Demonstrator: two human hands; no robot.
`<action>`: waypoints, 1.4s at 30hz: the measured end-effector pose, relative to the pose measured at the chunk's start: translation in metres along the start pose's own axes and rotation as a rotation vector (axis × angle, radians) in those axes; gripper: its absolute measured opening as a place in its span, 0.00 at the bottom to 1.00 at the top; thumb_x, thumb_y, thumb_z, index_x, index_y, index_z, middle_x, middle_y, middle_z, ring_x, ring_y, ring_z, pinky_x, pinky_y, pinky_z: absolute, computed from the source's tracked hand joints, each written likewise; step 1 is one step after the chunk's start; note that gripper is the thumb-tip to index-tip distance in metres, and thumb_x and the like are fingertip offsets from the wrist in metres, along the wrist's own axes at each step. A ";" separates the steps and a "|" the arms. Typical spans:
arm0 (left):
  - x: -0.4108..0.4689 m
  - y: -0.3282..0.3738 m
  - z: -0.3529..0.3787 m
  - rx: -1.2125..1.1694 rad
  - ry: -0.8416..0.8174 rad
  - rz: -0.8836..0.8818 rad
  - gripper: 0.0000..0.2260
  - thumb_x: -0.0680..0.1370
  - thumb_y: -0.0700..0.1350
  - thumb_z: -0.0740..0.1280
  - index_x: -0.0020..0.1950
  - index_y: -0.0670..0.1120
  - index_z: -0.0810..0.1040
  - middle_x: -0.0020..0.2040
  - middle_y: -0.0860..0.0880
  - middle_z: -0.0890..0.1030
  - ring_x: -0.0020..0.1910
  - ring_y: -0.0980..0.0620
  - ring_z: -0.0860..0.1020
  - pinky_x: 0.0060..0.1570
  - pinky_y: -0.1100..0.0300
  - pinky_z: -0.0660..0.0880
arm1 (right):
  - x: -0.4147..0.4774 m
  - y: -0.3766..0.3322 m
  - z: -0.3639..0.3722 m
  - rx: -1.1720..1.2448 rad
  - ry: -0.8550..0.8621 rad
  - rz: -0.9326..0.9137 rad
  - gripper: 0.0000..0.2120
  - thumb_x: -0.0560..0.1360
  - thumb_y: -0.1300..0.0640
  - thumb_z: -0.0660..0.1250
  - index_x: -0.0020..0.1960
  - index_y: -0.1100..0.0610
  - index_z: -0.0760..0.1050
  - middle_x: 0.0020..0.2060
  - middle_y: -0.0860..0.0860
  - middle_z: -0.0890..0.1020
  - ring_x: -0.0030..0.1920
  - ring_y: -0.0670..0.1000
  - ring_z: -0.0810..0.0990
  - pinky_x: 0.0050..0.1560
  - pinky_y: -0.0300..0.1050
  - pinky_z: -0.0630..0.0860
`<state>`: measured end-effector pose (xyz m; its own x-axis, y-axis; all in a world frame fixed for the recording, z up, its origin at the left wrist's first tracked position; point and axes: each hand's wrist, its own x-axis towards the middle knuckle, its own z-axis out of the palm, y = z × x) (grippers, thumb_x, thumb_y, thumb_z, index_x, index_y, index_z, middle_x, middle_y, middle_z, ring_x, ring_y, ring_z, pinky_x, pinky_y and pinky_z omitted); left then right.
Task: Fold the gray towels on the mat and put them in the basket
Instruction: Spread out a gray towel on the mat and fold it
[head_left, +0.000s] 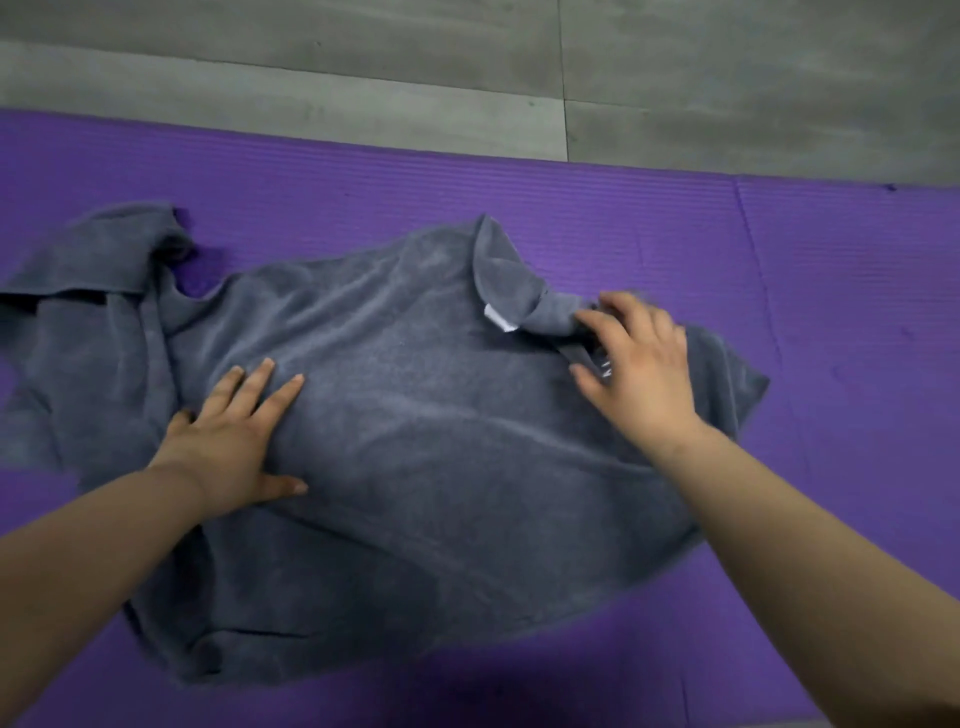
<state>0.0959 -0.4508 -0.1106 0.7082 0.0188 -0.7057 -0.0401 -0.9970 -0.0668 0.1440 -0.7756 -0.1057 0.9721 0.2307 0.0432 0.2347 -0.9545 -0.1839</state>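
Early stage: on the mat (831, 270) your gray towel (441, 415) lies spread, rumpled, unfolded; likely second towel (88, 270) bunched left; no basket visible. Left hand (234, 441) presses flat, fingers apart; right hand (639, 364) on flipped corner, blurred, grip unclear

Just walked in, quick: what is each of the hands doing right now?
Left hand: open, pressing flat on the gray towel.
Right hand: closed, fingers curled round a fold of the same towel.
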 end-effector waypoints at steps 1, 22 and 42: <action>-0.001 0.000 0.000 -0.005 -0.001 0.000 0.48 0.68 0.64 0.65 0.73 0.54 0.33 0.75 0.51 0.35 0.76 0.49 0.40 0.72 0.47 0.54 | 0.006 0.000 0.001 -0.041 -0.026 0.020 0.23 0.63 0.51 0.70 0.56 0.59 0.78 0.57 0.59 0.78 0.54 0.63 0.77 0.54 0.56 0.72; -0.009 0.021 0.010 -0.188 0.254 0.199 0.46 0.63 0.71 0.56 0.73 0.45 0.55 0.75 0.40 0.56 0.74 0.41 0.55 0.71 0.49 0.56 | 0.087 0.041 -0.058 0.317 -0.031 0.500 0.11 0.73 0.54 0.64 0.33 0.55 0.73 0.16 0.41 0.76 0.21 0.35 0.74 0.31 0.37 0.71; 0.019 0.049 -0.017 -0.021 0.129 0.078 0.38 0.74 0.63 0.58 0.75 0.51 0.39 0.76 0.46 0.38 0.76 0.47 0.41 0.74 0.53 0.46 | -0.042 0.123 -0.008 0.495 0.101 1.085 0.19 0.75 0.63 0.60 0.27 0.56 0.60 0.37 0.59 0.71 0.38 0.55 0.68 0.41 0.46 0.64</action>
<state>0.1196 -0.5009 -0.1156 0.7880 -0.0673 -0.6119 -0.0850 -0.9964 0.0002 0.1322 -0.9038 -0.1219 0.6635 -0.6874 -0.2954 -0.7127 -0.4605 -0.5292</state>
